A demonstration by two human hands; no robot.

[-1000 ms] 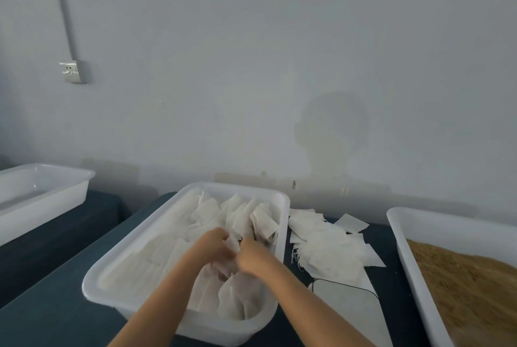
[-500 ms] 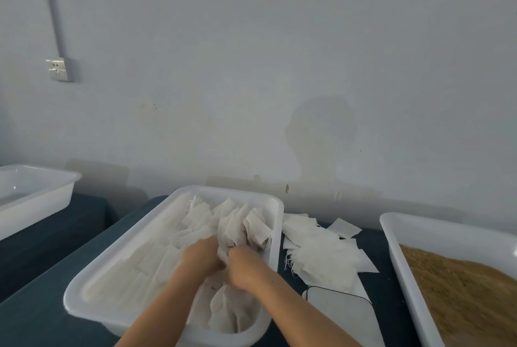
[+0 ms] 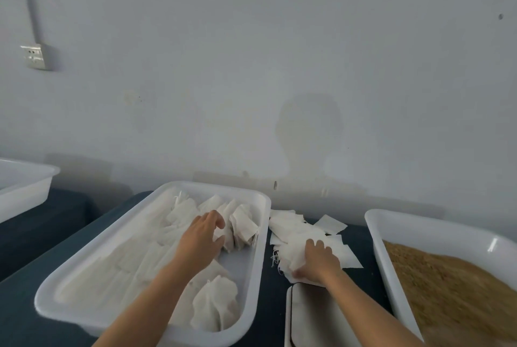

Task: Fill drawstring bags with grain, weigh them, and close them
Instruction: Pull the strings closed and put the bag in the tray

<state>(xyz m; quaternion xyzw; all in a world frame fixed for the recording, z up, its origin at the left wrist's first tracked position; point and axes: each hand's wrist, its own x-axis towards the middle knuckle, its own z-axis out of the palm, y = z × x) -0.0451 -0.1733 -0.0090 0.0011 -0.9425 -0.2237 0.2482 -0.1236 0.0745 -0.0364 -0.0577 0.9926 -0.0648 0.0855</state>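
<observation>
A white tray (image 3: 261,237) in the middle holds several filled, closed white drawstring bags; one (image 3: 215,307) lies near its front and a cluster (image 3: 244,227) stands at the back right. My left hand (image 3: 202,237) rests inside this tray next to the cluster, fingers apart, holding nothing. Right of the tray, a pile of flat empty bags (image 3: 291,227) lies on the dark table. My right hand (image 3: 319,261) is on the pile, fingers and thumb pinched on an empty bag (image 3: 293,257). Brown grain (image 3: 447,285) fills the white tray (image 3: 391,225) at the right.
A flat white scale (image 3: 316,316) sits between the two trays, just in front of the empty bags. Another white tray (image 3: 25,187) stands at the far left on a separate dark surface. A grey wall runs close behind the table.
Both hands were together over a bag in the middle tray. They have parted: my right hand moved right onto the pile of empty bags, and my left hand stayed in the tray and opened.
</observation>
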